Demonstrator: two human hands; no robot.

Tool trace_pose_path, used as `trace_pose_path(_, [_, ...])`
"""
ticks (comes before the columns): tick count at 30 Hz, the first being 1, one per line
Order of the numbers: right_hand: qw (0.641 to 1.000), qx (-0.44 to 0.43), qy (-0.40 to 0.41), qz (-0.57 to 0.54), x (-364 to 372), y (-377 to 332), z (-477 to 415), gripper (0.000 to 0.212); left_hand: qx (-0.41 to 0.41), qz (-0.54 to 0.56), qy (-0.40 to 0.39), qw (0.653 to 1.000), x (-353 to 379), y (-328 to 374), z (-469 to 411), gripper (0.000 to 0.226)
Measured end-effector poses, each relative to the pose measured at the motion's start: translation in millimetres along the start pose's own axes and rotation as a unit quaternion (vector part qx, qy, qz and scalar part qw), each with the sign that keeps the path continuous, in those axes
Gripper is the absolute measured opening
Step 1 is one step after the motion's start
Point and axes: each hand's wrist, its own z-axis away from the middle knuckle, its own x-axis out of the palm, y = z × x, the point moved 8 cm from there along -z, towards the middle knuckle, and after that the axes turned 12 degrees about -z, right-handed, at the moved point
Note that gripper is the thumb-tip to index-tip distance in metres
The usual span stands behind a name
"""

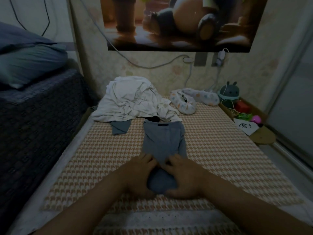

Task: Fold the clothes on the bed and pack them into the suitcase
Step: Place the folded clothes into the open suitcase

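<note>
- left grip [138, 173]: fingers curled round garment's near, rolled end.
- garment [162, 141]: flat on bed [220, 150], held between both grips; long axis runs straight away from them, toward white pile [133, 100].
- right grip [184, 175]: clutches the same roll; both equally near.
- suitcase not in view.

This is a small bedroom in a home. A low bed covered in orange-and-white houndstooth fabric [211, 141] stands against pale flowered wallpaper [254, 68]. A blue-grey pillow [30, 65] rests on a dark quilted mattress [33, 116] alongside. A large cartoon panda poster [177, 22] hangs above, and white chargers [220, 58] sit in wall sockets.
</note>
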Motion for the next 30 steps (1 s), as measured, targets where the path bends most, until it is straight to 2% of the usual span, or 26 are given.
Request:
trace_pose_path(2, [0.998, -0.007, -0.024, 0.059, 5.9, 0.6, 9.2, 0.087, 0.000, -0.022, -0.025, 0.999, 3.1, 1.6, 2.5, 0.076])
trace_pose_path(5, [0.995, 0.033, -0.048, 0.086, 7.4, 5.1, 14.5, 0.081, -0.011, -0.046, -0.047, 0.998, 6.0, 0.1, 2.6, 0.071])
trace_pose_path(8, [0.997, 0.044, -0.014, 0.061, 8.7, 8.5, 15.0, 0.059, -0.035, -0.041, -0.015, 0.998, -2.7, 3.6, -2.3, 0.045])
trace_pose_path(10, [0.997, 0.069, 0.026, 0.006, -2.0, 16.1, 14.5, 0.033, -0.060, -0.011, 0.005, 0.998, -14.5, 0.0, -4.6, 0.025])
trace_pose_path(12, [0.990, 0.107, 0.042, -0.082, -18.2, 28.5, 13.7, 0.014, -0.089, 0.067, 0.018, 0.994, -23.6, -11.6, -3.7, 0.017])
trace_pose_path(14, [0.964, 0.127, 0.091, -0.216, -39.8, 41.1, 14.8, 0.021, -0.145, 0.213, 0.059, 0.964, -28.6, -31.2, -0.3, 0.020])
trace_pose_path(16, [0.927, 0.159, 0.153, -0.303, -52.3, 56.6, 16.4, 0.032, -0.225, 0.304, 0.099, 0.921, -22.4, -49.9, 2.6, 0.020])
trace_pose_path(19, [0.899, 0.227, 0.204, -0.314, -45.6, 83.5, 9.7, 0.036, -0.309, 0.294, 0.153, 0.891, -12.9, -64.0, -1.0, 0.021])
trace_pose_path(21, [0.895, 0.252, 0.228, -0.288, -39.2, 95.9, 2.4, 0.038, -0.267, 0.190, 0.250, 0.911, -32.3, -57.6, -8.2, 0.026])
trace_pose_path(23, [0.891, 0.267, 0.246, -0.271, -35.3, 105.0, -4.6, 0.038, -0.149, 0.095, 0.286, 0.942, -48.7, -31.9, -20.1, 0.026])
trace_pose_path(25, [0.895, 0.275, 0.254, -0.244, -32.7, 108.8, -11.0, 0.034, -0.052, 0.049, 0.200, 0.977, -33.9, -3.8, -33.6, 0.039])
trace_pose_path(26, [0.894, 0.274, 0.261, -0.238, -31.5, 109.6, -13.4, 0.027, -0.041, 0.030, 0.132, 0.990, -16.4, 3.8, -37.1, 0.049])
trace_pose_path(28, [0.889, 0.274, 0.277, -0.242, -27.4, 112.5, -16.3, 0.014, -0.067, 0.004, 0.022, 0.998, 19.0, 1.5, -37.8, 0.072])
trace_pose_path(30, [0.894, 0.264, 0.305, -0.195, -27.4, 111.5, -15.5, 0.023, -0.088, 0.018, -0.009, 0.996, 32.6, -4.0, -36.9, 0.081])
